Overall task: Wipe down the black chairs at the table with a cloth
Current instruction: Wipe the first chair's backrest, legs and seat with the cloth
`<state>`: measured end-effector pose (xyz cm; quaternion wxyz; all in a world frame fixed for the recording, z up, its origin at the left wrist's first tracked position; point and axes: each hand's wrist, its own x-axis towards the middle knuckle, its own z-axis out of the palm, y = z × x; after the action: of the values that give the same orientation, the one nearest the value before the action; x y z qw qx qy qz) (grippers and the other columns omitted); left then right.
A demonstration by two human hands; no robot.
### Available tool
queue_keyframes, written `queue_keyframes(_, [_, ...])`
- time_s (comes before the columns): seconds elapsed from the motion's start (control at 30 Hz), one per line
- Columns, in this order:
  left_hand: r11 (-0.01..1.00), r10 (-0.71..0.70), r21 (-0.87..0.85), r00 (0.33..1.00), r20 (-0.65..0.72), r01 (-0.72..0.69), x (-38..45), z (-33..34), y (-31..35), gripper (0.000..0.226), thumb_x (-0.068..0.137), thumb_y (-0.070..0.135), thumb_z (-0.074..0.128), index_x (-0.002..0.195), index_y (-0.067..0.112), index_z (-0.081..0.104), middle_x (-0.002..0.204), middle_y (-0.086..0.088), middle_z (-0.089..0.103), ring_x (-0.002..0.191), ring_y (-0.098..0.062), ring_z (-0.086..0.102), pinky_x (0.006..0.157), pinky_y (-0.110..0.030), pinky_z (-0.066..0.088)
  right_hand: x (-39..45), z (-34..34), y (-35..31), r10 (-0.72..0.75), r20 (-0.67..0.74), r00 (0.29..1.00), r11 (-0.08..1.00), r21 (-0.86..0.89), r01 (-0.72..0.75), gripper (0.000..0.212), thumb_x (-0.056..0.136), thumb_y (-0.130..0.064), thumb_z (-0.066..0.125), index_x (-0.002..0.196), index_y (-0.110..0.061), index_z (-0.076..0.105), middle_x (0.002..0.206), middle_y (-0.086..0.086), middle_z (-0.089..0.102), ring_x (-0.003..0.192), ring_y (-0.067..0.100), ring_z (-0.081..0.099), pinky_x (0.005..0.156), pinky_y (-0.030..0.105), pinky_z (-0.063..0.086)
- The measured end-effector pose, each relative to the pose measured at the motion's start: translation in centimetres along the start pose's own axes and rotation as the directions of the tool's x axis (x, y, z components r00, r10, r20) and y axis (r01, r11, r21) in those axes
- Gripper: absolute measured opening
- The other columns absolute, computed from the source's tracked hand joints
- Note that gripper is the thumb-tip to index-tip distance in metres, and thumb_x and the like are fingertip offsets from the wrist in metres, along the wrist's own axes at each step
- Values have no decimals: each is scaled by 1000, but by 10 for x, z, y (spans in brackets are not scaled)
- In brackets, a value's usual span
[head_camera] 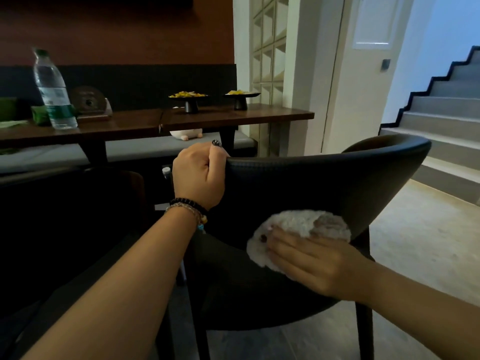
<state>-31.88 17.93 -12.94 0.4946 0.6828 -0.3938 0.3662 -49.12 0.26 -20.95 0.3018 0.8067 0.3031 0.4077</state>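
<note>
Fingers of the left hand (198, 175) are curling over the top rim of the black chair (337, 183), gripping it at its left end, with beaded bracelets (188, 209) sitting on the wrist below. Lower and to the right of that grip, the right hand (309, 258) is lying flat with straight fingers, pressing a fluffy white and grey cloth (296, 224) against the outer face of the chair's curved backrest; the cloth is showing above and to the left of the fingers. Beyond the left hand's grip, a wooden table (233, 118) is carrying two black footed dishes (189, 100) of yellow food. Farther left of the grip, a clear water bottle (52, 89) is standing upright on the table; its green and white label is too blurred to read. Right of the chair, grey stairs (446, 105) are rising.
</note>
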Motion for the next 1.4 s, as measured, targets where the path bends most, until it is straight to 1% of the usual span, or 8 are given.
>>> queue_keyframes(0.1, [1000,7,13,1000,10,-7,1,-1,2,58,87,38,24,63,4,65,58,-7,58,58,-17,51,58,-27,40,0,-4,6,-69,18,997,997,44,68,25,101,-13,52,116,-10,71,129,11,63,129,27,52,112,39,38])
queue_keyframes(0.33, [999,-20,42,998,-55,22,0,3,1,49,89,29,29,59,0,53,55,-7,48,56,-22,46,54,-31,34,39,-18,40,163,-287,944,973,-111,-202,26,97,-11,61,122,-5,66,133,18,59,131,41,47,112,50,35])
queue_keyframes(0.63, [991,-130,20,983,129,129,-4,-8,1,47,91,31,27,78,-5,56,73,-8,51,68,-9,42,66,-20,33,2,-3,11,-191,91,977,979,-56,196,20,96,-14,62,112,-9,73,126,13,65,126,30,55,107,40,44])
queue_keyframes(0.8, [983,-176,-41,980,98,180,-2,-7,0,39,90,31,31,73,2,52,72,-5,50,63,-2,41,59,-13,33,25,-40,37,184,-160,970,981,-35,-192,26,100,-11,55,124,-8,65,134,15,58,132,36,47,115,50,31])
queue_keyframes(0.97, [984,-166,-46,981,102,172,-3,-3,0,36,91,31,31,68,12,50,68,3,46,61,3,43,57,-8,33,18,-62,48,615,-254,746,786,126,-605,37,94,-16,61,127,0,60,132,20,58,131,39,47,113,55,33])
queue_keyframes(1.07, [977,-190,-79,978,84,196,-7,-2,3,37,91,36,33,66,14,50,68,1,49,64,-1,45,63,-23,37,44,-59,38,680,-293,672,730,188,-657,38,89,-15,62,124,0,63,127,19,62,125,37,53,106,55,40])
queue_keyframes(1.23, [845,-380,-361,918,114,395,-10,-7,5,29,94,29,40,97,28,69,118,5,66,114,-7,58,96,-32,46,95,-38,20,443,-305,843,881,-30,-473,28,101,-8,46,114,-3,70,116,18,68,116,38,61,99,52,47])
queue_keyframes(1.4, [647,-563,-524,811,161,554,-21,-26,6,43,101,39,31,111,26,71,118,5,67,112,-13,62,99,-35,45,83,-17,15,50,-156,987,976,-201,-81,26,100,-3,46,112,-3,70,117,18,68,118,35,61,105,45,46])
